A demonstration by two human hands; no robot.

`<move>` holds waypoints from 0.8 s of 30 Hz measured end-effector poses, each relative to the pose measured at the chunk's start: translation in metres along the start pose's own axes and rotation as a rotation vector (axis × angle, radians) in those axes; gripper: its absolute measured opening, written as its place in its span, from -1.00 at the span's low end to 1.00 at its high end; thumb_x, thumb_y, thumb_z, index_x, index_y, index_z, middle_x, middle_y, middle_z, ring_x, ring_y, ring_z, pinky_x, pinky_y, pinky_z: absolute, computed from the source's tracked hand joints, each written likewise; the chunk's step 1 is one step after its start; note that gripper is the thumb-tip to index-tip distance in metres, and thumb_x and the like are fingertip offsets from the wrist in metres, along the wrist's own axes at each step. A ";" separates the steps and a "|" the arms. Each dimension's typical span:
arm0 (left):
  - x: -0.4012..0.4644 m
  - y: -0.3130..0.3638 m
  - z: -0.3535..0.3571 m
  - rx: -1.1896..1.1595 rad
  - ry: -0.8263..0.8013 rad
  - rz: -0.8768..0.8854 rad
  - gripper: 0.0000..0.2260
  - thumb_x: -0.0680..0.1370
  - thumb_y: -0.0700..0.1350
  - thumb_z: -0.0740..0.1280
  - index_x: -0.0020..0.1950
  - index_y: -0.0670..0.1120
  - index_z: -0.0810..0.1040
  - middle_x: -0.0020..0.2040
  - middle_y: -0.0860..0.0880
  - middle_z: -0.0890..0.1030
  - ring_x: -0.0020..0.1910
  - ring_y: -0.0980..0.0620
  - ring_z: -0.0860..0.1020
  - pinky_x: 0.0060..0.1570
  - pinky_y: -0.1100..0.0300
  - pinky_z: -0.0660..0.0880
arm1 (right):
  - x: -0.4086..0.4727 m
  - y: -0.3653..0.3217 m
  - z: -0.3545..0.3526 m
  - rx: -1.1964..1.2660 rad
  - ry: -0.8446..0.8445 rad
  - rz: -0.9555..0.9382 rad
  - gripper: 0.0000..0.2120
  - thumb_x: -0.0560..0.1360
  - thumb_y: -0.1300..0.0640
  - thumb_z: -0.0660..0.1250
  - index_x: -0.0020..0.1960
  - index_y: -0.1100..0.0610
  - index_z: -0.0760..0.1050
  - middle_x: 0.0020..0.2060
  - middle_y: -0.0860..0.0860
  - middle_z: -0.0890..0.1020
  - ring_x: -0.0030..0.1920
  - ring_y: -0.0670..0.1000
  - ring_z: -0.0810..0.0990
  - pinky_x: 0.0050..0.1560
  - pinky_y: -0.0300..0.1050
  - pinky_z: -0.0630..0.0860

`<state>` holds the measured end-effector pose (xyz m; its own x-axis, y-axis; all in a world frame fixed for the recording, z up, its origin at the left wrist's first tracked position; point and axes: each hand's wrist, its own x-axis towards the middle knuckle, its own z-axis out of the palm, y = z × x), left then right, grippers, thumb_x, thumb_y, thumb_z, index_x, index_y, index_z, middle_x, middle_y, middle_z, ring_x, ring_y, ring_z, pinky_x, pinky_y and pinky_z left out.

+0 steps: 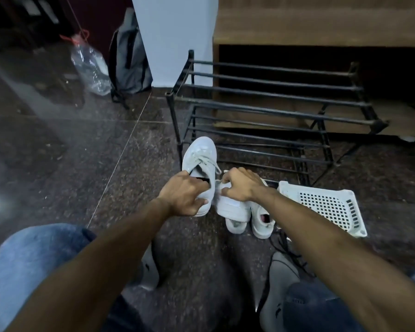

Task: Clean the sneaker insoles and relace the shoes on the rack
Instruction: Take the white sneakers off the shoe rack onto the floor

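Sneakers: four, two in hands.

We see both bare arms stretched forward and converging. The left hand is palm down, its fingers curled into a grip. Just beside it, the right hand is also curled, with the knuckles up.

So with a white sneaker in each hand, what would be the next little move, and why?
Probably set down the white sneaker held by the right hand, freeing it to loosen the laces on the white laced sneaker gripped at its heel by the left hand. That shoe is still laced, so its insole stays hard to reach.
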<state>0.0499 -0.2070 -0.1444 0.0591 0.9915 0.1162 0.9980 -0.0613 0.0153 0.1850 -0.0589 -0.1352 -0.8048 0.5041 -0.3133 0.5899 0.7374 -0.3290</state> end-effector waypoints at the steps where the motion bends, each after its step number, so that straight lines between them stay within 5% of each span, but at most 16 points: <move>1: -0.006 0.000 0.007 -0.020 0.027 0.021 -0.81 0.37 0.02 0.35 -0.28 -0.08 0.44 -0.40 -0.01 0.54 -0.44 -0.08 0.51 -0.30 0.15 0.36 | 0.004 -0.002 0.011 0.001 -0.010 -0.004 -0.58 0.43 -0.01 0.35 0.28 -0.02 0.51 0.26 0.08 0.55 0.23 0.18 0.51 0.13 0.00 0.46; 5: -0.032 0.005 0.036 -0.046 0.052 0.023 -0.75 0.42 0.09 0.22 -0.25 -0.09 0.49 -0.38 0.00 0.54 -0.43 -0.04 0.49 -0.28 0.16 0.38 | 0.012 -0.005 0.046 0.015 -0.043 -0.008 -0.68 0.42 0.04 0.31 0.18 -0.06 0.55 0.16 0.08 0.60 0.13 0.21 0.54 0.02 -0.02 0.49; 12: -0.055 0.003 0.080 -0.080 -0.164 -0.174 -0.75 0.37 0.09 0.30 -0.22 -0.08 0.57 -0.39 -0.02 0.60 -0.43 -0.08 0.56 -0.30 0.12 0.45 | 0.008 -0.009 0.093 -0.029 -0.016 0.053 -0.63 0.53 -0.02 0.24 0.30 0.03 0.48 0.22 0.16 0.56 0.23 0.23 0.50 0.17 0.00 0.41; 17: -0.055 -0.010 0.105 -0.107 -0.246 -0.304 -0.77 0.48 0.03 0.36 0.01 -0.11 0.58 -0.11 -0.12 0.65 -0.11 -0.17 0.59 -0.02 0.05 0.39 | 0.017 -0.020 0.113 -0.096 0.045 0.056 -0.68 0.57 -0.01 0.19 0.25 0.10 0.47 0.13 0.16 0.60 0.14 0.24 0.54 0.08 0.00 0.42; 24: -0.046 -0.028 0.143 -0.133 -0.247 -0.395 -0.78 0.45 0.00 0.40 0.04 -0.05 0.60 -0.02 -0.02 0.65 0.03 -0.11 0.56 0.04 0.02 0.37 | 0.047 -0.029 0.144 -0.140 0.030 0.072 -0.78 0.58 0.08 0.19 0.17 0.14 0.45 0.09 0.12 0.61 0.08 0.18 0.59 0.00 -0.01 0.46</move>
<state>0.0221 -0.2342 -0.2926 -0.3038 0.9386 -0.1633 0.9347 0.3269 0.1397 0.1393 -0.1209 -0.2687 -0.7636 0.5696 -0.3042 0.6330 0.7532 -0.1786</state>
